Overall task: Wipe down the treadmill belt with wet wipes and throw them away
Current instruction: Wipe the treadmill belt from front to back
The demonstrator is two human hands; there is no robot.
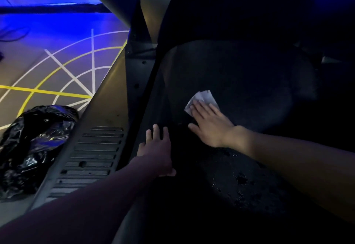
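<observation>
Both hands lie on the dark treadmill belt (240, 82). The right hand (209, 124) is flat, its fingers straight and close together, pressing a crumpled white wet wipe (202, 97) onto the belt. The wipe sits under the fingertips and pokes out beyond them, toward the treadmill's front. The left hand (156, 147) rests spread, palm down, at the belt's left edge, apart from the wipe. A black plastic bag (32, 147) lies on the floor, left of the ribbed side rail (92, 155).
</observation>
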